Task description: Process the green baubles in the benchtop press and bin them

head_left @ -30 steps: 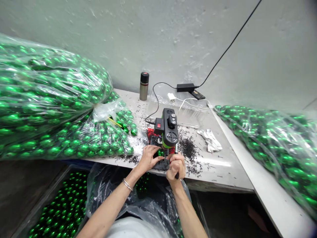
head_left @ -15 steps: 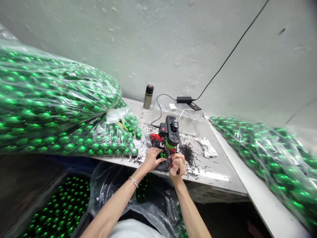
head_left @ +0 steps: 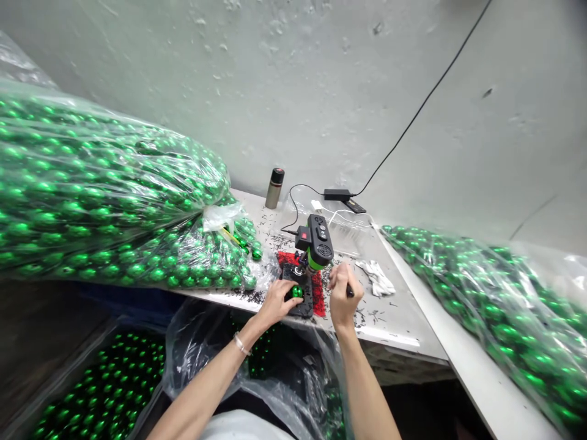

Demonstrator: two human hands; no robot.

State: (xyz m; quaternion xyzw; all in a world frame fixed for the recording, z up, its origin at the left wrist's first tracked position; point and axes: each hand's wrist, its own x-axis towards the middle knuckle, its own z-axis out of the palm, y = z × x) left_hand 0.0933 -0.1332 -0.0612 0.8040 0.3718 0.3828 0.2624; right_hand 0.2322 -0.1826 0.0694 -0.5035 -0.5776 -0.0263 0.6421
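A small black-and-green bench drill press (head_left: 320, 238) stands on the table in front of me. Under its head, on the black base (head_left: 302, 308), sits a shiny green ball (head_left: 297, 292). My left hand (head_left: 277, 300) grips this ball from the left, thumb at the near side and fingers behind. To the right of the press, my right hand (head_left: 343, 294) is closed around the black-ended lever handle (head_left: 350, 291); most of the handle is hidden in the fist. A red mat (head_left: 318, 293) lies under the base.
Large clear bags of green balls (head_left: 105, 201) fill the left side; another bag (head_left: 481, 305) lies at right. A bottle (head_left: 274, 189), power adapter (head_left: 337, 195), white gloves (head_left: 376, 278) and black shavings share the table. Below are balls in an open plastic-lined container (head_left: 105, 379).
My right hand has swung the lever handle right and slightly up, away from the ball. My left hand stays at the ball, which now shows more clearly. The camera view has shifted.
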